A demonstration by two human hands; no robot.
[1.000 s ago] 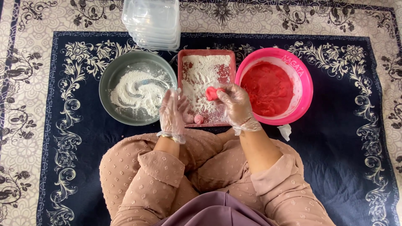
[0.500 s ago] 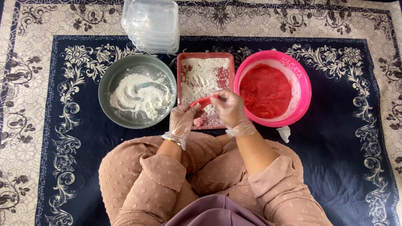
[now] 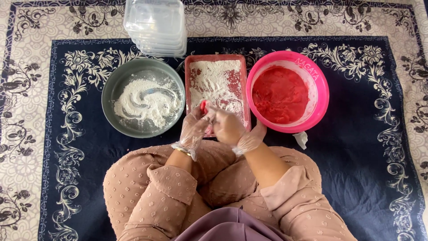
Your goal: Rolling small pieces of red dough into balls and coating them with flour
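Note:
Both my hands wear thin clear plastic gloves and meet over the near end of a red rectangular tray (image 3: 217, 58) dusted with white flour. My left hand (image 3: 195, 127) and my right hand (image 3: 232, 128) are closed together around a small piece of red dough (image 3: 203, 106), which shows only as a red tip above my fingers. A pink round bowl (image 3: 322, 91) holding red dough mass sits right of the tray. A grey round bowl (image 3: 111, 89) with white flour sits to the left.
A stack of clear plastic lidded containers (image 3: 156, 27) stands behind the bowls. A crumpled bit of white plastic (image 3: 302, 139) lies by the pink bowl. Everything rests on a navy and cream patterned rug (image 3: 370, 134); my knees are folded beneath my arms.
My hands have drawn together and toward me. The red piece held first by my right hand alone over the tray is now clasped between both hands at the tray's near end.

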